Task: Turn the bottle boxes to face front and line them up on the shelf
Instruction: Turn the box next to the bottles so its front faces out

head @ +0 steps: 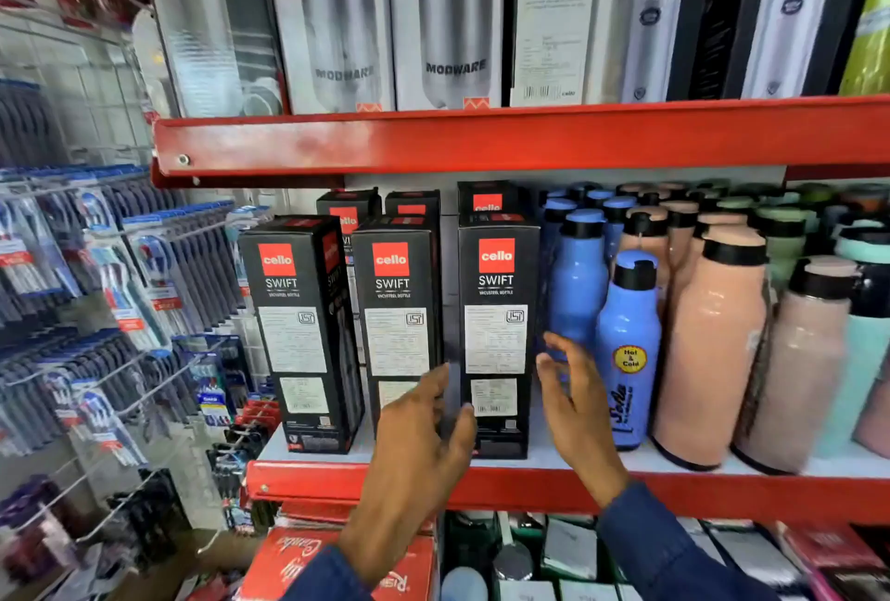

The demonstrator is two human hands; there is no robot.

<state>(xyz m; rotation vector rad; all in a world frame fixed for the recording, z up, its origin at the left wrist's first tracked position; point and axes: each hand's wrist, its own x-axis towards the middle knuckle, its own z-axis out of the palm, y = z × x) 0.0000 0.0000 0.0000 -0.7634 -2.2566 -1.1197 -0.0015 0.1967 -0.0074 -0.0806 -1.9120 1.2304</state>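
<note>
Two hands reach up from dark blue sleeves toward the middle shelf [554,487], whose front edge is red. The left hand [424,436] has its fingers loosely spread and slightly curled, its fingertips at the lower left edge of the right-hand bottle box [498,335]; whether they touch the card cannot be told through the blur. The right hand [575,400] is open, fingers spread and bent, just beside that box's right edge, holding nothing. Three black boxes marked "cello SWIFT" stand upright along the front of the shelf with printed faces forward: the right-hand one, the middle box [397,316] partly hidden by the left hand, and the left box [303,330], turned a little so its side panel shows. More such boxes [486,200] stand behind them. To the right are blue bottles [626,350] and peach bottles [713,350]. Above, the upper shelf [481,138] carries taller flask boxes [448,17].
</note>
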